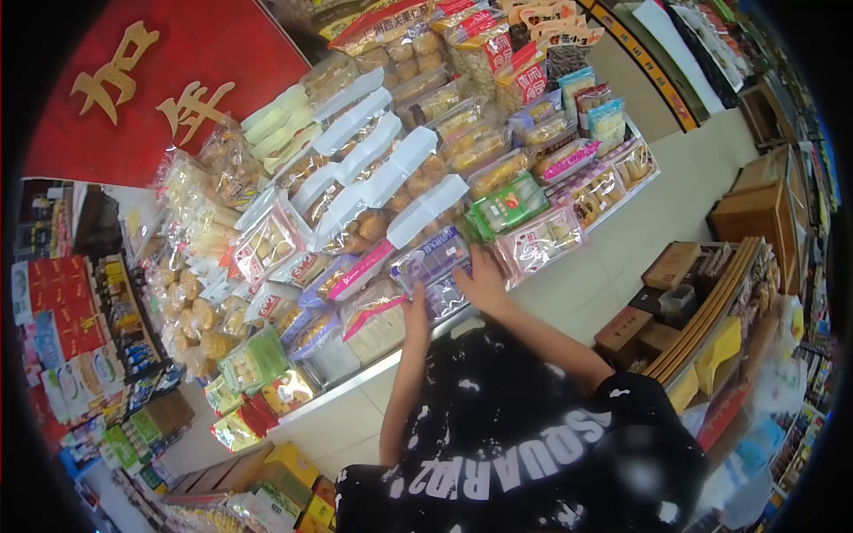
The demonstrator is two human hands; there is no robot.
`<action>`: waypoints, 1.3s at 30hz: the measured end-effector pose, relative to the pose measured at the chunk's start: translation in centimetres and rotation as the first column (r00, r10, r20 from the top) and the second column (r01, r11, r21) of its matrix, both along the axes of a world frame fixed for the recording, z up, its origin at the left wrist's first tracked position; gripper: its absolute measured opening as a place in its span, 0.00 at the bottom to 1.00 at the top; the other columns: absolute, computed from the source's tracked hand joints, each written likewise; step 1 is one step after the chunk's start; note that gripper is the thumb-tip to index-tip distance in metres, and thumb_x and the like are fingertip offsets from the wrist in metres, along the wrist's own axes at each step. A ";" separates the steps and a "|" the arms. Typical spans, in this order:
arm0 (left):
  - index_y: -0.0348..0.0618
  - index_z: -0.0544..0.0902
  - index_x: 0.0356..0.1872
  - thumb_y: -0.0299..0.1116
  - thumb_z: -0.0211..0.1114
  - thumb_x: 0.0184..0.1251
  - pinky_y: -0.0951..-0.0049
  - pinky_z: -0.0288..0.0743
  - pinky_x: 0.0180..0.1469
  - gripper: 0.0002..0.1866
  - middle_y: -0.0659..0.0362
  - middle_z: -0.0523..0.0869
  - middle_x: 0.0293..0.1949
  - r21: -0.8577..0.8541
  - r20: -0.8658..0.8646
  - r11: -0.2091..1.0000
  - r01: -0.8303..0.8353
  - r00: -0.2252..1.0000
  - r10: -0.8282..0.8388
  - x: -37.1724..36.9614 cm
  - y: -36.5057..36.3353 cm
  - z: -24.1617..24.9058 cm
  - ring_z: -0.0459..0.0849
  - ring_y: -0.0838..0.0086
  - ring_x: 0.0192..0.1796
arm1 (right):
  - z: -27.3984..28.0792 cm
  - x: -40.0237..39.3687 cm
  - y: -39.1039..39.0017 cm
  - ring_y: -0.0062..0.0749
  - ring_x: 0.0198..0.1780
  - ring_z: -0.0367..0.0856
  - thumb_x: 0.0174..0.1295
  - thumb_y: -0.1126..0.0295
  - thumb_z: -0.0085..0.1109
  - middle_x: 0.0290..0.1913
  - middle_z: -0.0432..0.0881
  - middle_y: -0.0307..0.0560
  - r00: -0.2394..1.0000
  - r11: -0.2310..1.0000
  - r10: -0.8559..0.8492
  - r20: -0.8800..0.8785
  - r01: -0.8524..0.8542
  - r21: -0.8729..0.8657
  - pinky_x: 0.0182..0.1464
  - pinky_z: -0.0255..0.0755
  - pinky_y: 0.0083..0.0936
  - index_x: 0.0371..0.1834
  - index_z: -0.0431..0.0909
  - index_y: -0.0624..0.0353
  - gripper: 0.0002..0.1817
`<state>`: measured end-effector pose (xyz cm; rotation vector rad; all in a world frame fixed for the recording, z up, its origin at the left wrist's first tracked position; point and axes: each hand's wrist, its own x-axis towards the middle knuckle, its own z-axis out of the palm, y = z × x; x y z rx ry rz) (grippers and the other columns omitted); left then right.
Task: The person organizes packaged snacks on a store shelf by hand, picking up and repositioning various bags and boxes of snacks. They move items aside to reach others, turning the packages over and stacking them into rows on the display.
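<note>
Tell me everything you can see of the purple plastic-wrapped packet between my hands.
The purple plastic-wrapped packet looks oblong and glossy, with pale lettering along its far edge; the contents are unclear. It lies slanted among other packets, nearer the wearer than a green plastic packet. The left hand is at its near left corner, the right hand at its right end; exact contact is hard to tell.

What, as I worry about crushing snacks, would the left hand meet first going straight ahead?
Probably the purple packet just ahead of the left hand; they may already touch, though depth is unclear.
</note>
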<state>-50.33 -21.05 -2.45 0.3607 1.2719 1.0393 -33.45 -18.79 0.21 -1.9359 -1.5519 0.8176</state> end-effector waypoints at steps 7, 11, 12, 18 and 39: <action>0.44 0.73 0.64 0.54 0.63 0.70 0.59 0.83 0.51 0.30 0.52 0.84 0.51 -0.180 0.346 0.978 -0.105 0.924 0.163 0.4 1.5 2.8 0.85 0.62 0.49 | -3.1 -1.4 1.6 0.72 0.67 0.65 0.65 0.44 0.55 0.66 0.66 0.76 1.000 0.976 -0.023 -0.009 0.021 -0.215 0.68 0.61 0.54 0.72 0.58 0.65 0.42; 0.43 0.72 0.64 0.52 0.61 0.71 0.55 0.82 0.56 0.29 0.50 0.83 0.56 -0.169 0.387 0.985 -0.015 0.918 0.081 0.0 2.1 4.1 0.84 0.59 0.55 | -2.8 0.0 2.3 0.72 0.70 0.62 0.64 0.41 0.54 0.69 0.64 0.75 0.967 0.977 -0.005 -0.256 -0.050 -0.209 0.71 0.55 0.56 0.77 0.50 0.64 0.48; 0.44 0.72 0.64 0.51 0.61 0.71 0.55 0.82 0.55 0.29 0.50 0.83 0.55 -0.205 0.378 0.978 -0.032 0.919 0.109 0.1 2.1 4.2 0.85 0.59 0.54 | -3.0 -0.2 2.5 0.72 0.71 0.60 0.63 0.40 0.54 0.70 0.63 0.75 0.959 0.952 -0.109 -0.262 0.025 -0.304 0.72 0.53 0.57 0.78 0.48 0.64 0.50; 0.47 0.73 0.62 0.49 0.61 0.70 0.55 0.83 0.53 0.26 0.51 0.83 0.53 -0.192 0.284 0.976 -0.105 0.946 0.157 0.8 2.3 4.8 0.85 0.59 0.52 | -2.5 -0.3 3.4 0.66 0.76 0.53 0.63 0.38 0.52 0.73 0.58 0.76 0.985 0.900 -0.114 -0.133 0.046 -0.434 0.75 0.48 0.55 0.79 0.49 0.58 0.49; 0.43 0.75 0.64 0.59 0.53 0.71 0.49 0.76 0.61 0.32 0.48 0.82 0.58 -0.197 0.517 0.978 0.069 0.855 0.044 -1.3 2.3 0.9 0.82 0.54 0.57 | -5.5 0.4 3.4 0.39 0.57 0.80 0.66 0.45 0.58 0.57 0.80 0.58 0.865 0.910 -0.193 -0.462 -0.018 -0.415 0.61 0.71 0.30 0.67 0.70 0.67 0.38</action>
